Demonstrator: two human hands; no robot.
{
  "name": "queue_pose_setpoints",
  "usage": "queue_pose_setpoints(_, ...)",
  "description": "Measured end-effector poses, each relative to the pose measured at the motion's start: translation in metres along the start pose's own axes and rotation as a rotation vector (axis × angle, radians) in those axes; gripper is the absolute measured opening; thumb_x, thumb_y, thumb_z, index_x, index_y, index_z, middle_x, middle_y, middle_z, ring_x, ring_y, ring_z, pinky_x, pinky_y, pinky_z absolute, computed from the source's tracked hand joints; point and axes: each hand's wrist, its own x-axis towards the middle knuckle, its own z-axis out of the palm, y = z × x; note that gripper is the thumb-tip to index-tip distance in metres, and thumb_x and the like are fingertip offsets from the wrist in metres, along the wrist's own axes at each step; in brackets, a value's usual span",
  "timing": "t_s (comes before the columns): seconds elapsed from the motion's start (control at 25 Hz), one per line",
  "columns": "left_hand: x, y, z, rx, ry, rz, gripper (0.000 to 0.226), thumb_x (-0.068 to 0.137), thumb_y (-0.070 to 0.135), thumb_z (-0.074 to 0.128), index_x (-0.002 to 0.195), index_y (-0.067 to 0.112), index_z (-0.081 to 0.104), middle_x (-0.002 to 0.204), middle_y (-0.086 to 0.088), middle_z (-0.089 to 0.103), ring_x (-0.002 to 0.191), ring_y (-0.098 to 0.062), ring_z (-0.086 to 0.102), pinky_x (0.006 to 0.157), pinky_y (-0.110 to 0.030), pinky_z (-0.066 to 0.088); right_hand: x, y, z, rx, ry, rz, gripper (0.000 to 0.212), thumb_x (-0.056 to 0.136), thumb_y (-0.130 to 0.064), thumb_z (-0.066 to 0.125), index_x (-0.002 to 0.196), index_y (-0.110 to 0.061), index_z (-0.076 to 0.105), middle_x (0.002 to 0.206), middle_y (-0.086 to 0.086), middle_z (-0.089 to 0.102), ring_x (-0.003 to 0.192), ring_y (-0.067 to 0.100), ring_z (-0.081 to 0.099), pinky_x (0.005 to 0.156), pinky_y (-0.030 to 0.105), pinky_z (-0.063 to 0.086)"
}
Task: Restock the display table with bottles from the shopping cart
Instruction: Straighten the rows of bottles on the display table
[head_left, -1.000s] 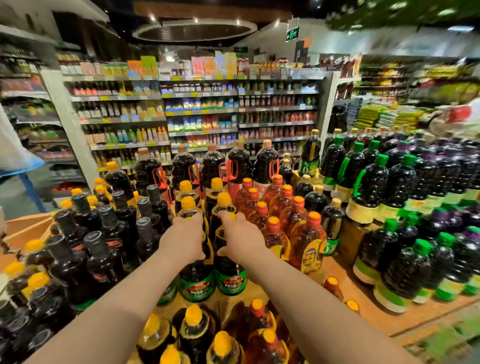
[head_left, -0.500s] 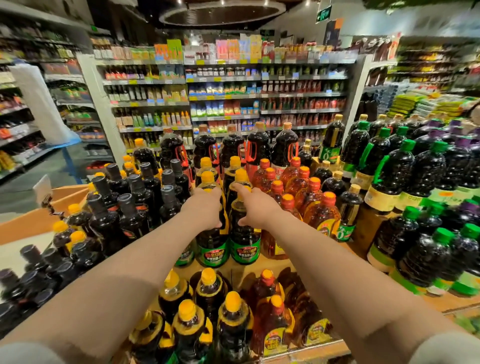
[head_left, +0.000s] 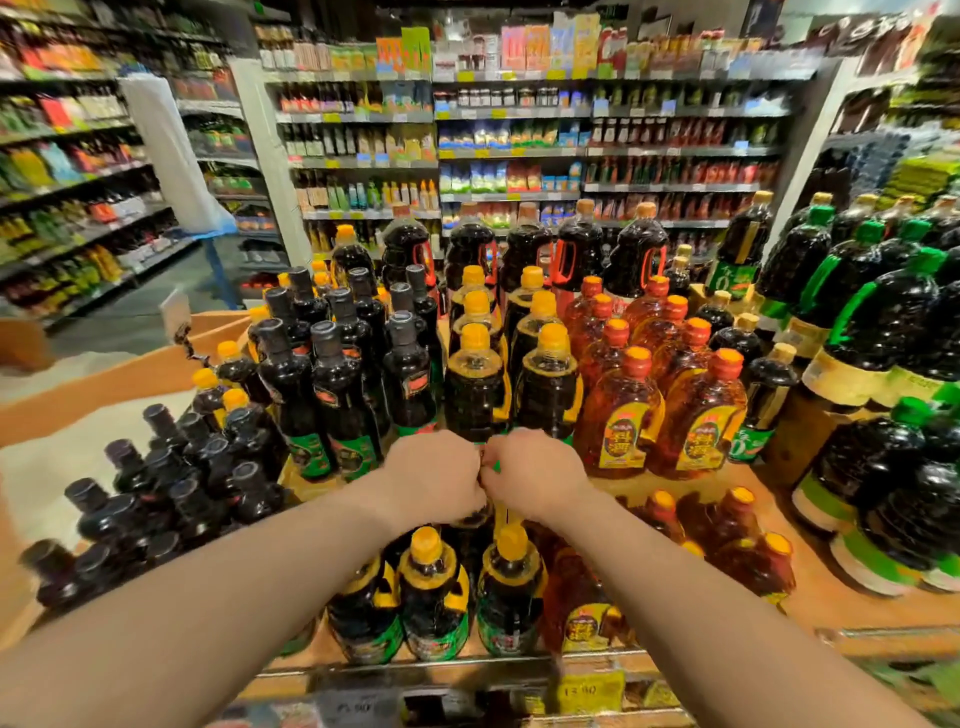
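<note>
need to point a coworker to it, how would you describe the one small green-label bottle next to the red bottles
Start at the wooden display table and find its block of amber bottles with red caps. Directly right of that block's front row stands the small dark bottle. Unlike its neighbours, it has a beige cap, a gold strip down its front and a green label.

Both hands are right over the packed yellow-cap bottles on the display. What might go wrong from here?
1. The left hand and right hand are curled, knuckles together, above the lower tier's yellow-cap bottles; a careless move may knock one over.
2. Those bottles stand at the shelf edge, so a toppled one could fall off.
3. The orange-cap bottles crowd the right wrist.
</note>
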Motion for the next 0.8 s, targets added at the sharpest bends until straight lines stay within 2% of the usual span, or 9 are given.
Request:
queue_pose_setpoints(0.08,-0.008,-0.013,0.023,0.015,-0.17,-0.005,0.052,0.088,0.064,0.049,0.084,0.014,0.061,0.07,0.003,0.053,0.067,-0.02,0.055,0.053,-0.03,0.044,-0.007,0.001,0.02,-0.111,-0.241,0.004,0.036,0.089,-0.05,0.049,0.096,-0.017,0.062,0.089,0.004,0.056,0.091,0.028,0.061,0.065,0.034,0.047)
queue_pose_setpoints(0.16,-0.01,-0.023,0.05,0.006,-0.329,0.001,0.068,0.083,0.075,0.051,0.1,0.011,0.065,0.086,-0.003,0.065,0.08,-0.023,0.061,0.057,-0.033,0.047,-0.015,0.005,0.043,-0.177,-0.399,-0.008,0.046,0.088,-0.059,0.05,0.105,-0.017,0.061,0.104,0.006,0.063,0.101,0.029,0.059,0.071,0.035,0.046)
queue_pose_setpoints(0.28,-0.009,-0.03,0.08,-0.083,-0.461,0.049,0.076,0.081,0.061,0.067,0.137,0.012,0.049,0.113,-0.01,0.066,0.107,-0.027,0.06,0.077,-0.038,0.052,-0.019,0.006,0.062,-0.08,-0.444,-0.009,0.046,0.089,-0.049,0.056,0.12,-0.014,0.057,0.115,0.009,0.062,0.111,0.03,0.055,0.078,0.036,0.047)
queue_pose_setpoints(0.36,-0.005,-0.031,0.088,-0.142,-0.456,0.051,0.08,0.08,0.055,0.072,0.143,0.015,0.043,0.113,-0.01,0.068,0.103,-0.025,0.062,0.081,-0.038,0.054,-0.016,0.005,0.067,-0.033,-0.459,-0.008,0.048,0.088,-0.045,0.061,0.122,-0.012,0.057,0.112,0.01,0.064,0.109,0.029,0.056,0.08,0.036,0.049)
queue_pose_setpoints(0.4,-0.003,-0.031,0.089,-0.175,-0.465,0.047,0.08,0.08,0.054,0.073,0.143,0.015,0.043,0.105,-0.01,0.071,0.091,-0.022,0.065,0.077,-0.036,0.055,-0.013,0.005,0.067,-0.037,-0.478,-0.009,0.05,0.088,-0.046,0.062,0.122,-0.011,0.059,0.107,0.009,0.065,0.106,0.028,0.058,0.08,0.035,0.05)
queue_pose_setpoints(0.52,-0.001,-0.03,0.09,-0.282,-0.49,0.023,0.079,0.08,0.051,0.074,0.143,0.013,0.044,0.083,-0.008,0.074,0.055,-0.013,0.061,0.056,-0.026,0.052,-0.007,0.006,0.063,-0.071,-0.522,-0.038,0.052,0.088,-0.051,0.061,0.118,-0.008,0.064,0.09,0.01,0.067,0.093,0.027,0.063,0.077,0.034,0.05)
queue_pose_setpoints(0.64,-0.001,-0.029,0.094,-0.299,-0.444,0.009,0.072,0.079,0.054,0.074,0.133,0.011,0.052,0.063,-0.001,0.069,0.047,-0.009,0.059,0.048,-0.022,0.048,-0.005,0.006,0.064,-0.022,-0.507,-0.044,0.053,0.089,-0.052,0.058,0.118,-0.008,0.065,0.099,0.011,0.07,0.094,0.027,0.063,0.077,0.033,0.05)
queue_pose_setpoints(0.72,-0.002,-0.027,0.098,-0.243,-0.385,-0.001,0.062,0.079,0.06,0.07,0.114,0.01,0.06,0.052,0.002,0.061,0.044,-0.008,0.056,0.048,-0.023,0.046,-0.005,0.008,0.068,0.05,-0.466,-0.01,0.051,0.089,-0.05,0.06,0.119,-0.009,0.066,0.102,0.011,0.07,0.098,0.026,0.063,0.077,0.03,0.049)
queue_pose_setpoints(0.8,-0.002,-0.026,0.102,-0.188,-0.336,-0.025,0.056,0.08,0.064,0.067,0.094,0.011,0.059,0.055,0.001,0.056,0.049,-0.011,0.051,0.049,-0.026,0.043,-0.006,0.008,0.071,0.095,-0.436,0.032,0.05,0.088,-0.049,0.061,0.12,-0.011,0.065,0.101,0.01,0.071,0.095,0.025,0.065,0.074,0.028,0.048)
